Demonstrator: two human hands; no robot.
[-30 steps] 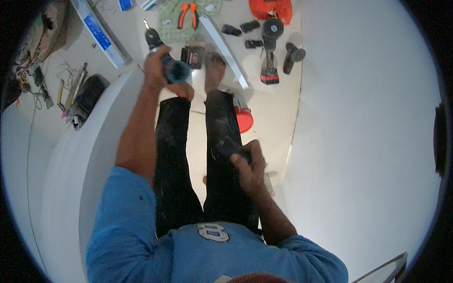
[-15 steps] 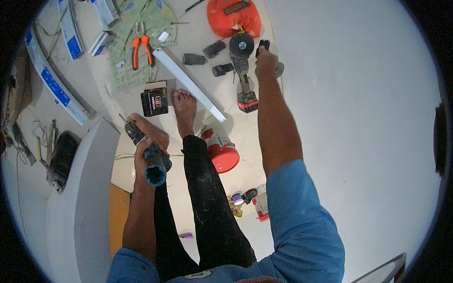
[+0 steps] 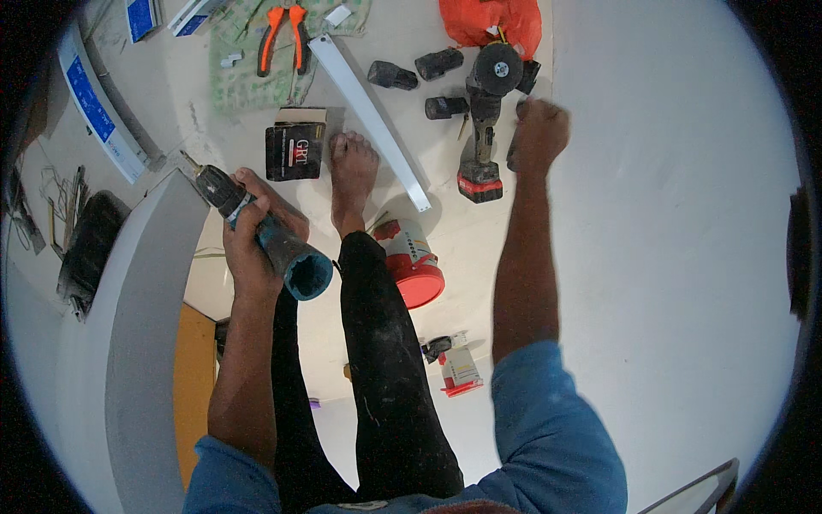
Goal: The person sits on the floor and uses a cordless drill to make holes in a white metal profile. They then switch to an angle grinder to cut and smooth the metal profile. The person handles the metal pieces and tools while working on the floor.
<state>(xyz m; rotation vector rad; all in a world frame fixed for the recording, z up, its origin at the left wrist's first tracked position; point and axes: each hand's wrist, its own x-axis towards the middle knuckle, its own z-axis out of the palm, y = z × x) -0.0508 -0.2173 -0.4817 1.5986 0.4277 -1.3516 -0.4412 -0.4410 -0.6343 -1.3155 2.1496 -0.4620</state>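
My left hand [image 3: 247, 253] grips a cordless drill [image 3: 257, 224] by its teal handle. The bit points up-left and the hollow handle end faces me. My right hand [image 3: 539, 128] reaches down to the floor beside a black and red angle grinder [image 3: 479, 128]. It is closed in a fist around a black battery pack [image 3: 512, 159], of which only a dark edge shows. My bare foot [image 3: 351, 171] stands between the two hands.
Three black battery packs [image 3: 392, 75] lie near the grinder, with a white metal strip [image 3: 368, 107], a black box [image 3: 295, 150], orange pliers [image 3: 281, 34] and an orange bag [image 3: 488, 21]. A red container [image 3: 413, 265] sits by my leg. A curved white ledge [image 3: 128, 325] stands left.
My right hand left my thigh, stretched down to the floor beside the grinder and closed there. My left hand drew the drill back toward my body.
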